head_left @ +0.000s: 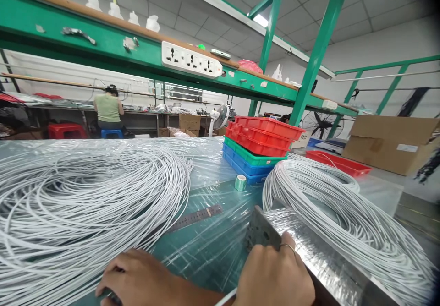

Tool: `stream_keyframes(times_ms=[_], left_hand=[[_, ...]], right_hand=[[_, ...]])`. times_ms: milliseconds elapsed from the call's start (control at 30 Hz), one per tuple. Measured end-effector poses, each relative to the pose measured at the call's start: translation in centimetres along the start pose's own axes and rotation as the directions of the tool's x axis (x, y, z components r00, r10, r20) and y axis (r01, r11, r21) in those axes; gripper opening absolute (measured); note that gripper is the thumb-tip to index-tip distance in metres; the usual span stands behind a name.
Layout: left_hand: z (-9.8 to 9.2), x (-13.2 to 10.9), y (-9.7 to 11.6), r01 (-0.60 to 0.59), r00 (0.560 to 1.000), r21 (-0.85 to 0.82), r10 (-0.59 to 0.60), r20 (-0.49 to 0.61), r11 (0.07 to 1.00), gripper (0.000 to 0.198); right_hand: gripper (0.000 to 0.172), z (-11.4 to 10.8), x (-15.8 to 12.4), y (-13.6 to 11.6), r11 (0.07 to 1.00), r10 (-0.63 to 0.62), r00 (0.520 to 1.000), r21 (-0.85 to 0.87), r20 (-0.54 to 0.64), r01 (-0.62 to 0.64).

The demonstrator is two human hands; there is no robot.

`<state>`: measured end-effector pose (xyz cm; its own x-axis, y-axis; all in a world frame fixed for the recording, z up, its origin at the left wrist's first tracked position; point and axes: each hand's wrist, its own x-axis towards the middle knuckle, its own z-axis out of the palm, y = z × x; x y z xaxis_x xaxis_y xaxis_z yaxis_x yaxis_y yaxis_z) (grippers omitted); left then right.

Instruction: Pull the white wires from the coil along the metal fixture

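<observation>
My left hand (pixel 137 276) is at the bottom, beside a big loose coil of white cable (pixel 161 182). Its fingers curl down around something dark, mostly hidden by the hand and the frame edge. My right hand (pixel 275 274) is closed against a metal block (pixel 263 230) with a shiny, film-wrapped body (pixel 309 237). A short white cable piece (pixel 227 297) runs in under this hand, and the fingers hide where it ends. A ring shows on one finger. A steel ruler (pixel 197 217) lies flat between the coil and the block.
Red trays (pixel 257 139) sit stacked on green and blue ones, with a roll of green tape (pixel 240 183) in front. Another white cable coil (pixel 309 191) lies at right. A green shelf beam with a power strip (pixel 190 60) crosses above. A person (pixel 108 109) sits far back.
</observation>
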<state>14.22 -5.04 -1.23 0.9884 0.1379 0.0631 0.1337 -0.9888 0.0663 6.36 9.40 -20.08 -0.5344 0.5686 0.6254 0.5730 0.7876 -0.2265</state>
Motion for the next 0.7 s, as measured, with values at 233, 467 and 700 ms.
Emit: stream_keyframes(times_ms=[233, 467, 700], left_hand=[[0.37, 0.11, -0.07, -0.002, 1.0, 0.008, 0.003, -0.027, 1.0, 0.053], [0.06, 0.17, 0.0, -0.011, 1.0, -0.006, 0.011, -0.026, 1.0, 0.047], [-0.42, 0.09, 0.2, 0.042, 0.998, -0.044, -0.044, -0.053, 0.998, 0.037]], right_hand=[[0.032, 0.0, 0.31, -0.02, 0.999, -0.034, 0.998, -0.04, -0.057, 0.031], [0.032, 0.37, 0.28, 0.27, 1.0, -0.026, 1.0, -0.002, -0.013, 0.026], [0.037, -0.31, 0.5, -0.14, 1.0, -0.014, 1.0, 0.011, 0.023, 0.013]])
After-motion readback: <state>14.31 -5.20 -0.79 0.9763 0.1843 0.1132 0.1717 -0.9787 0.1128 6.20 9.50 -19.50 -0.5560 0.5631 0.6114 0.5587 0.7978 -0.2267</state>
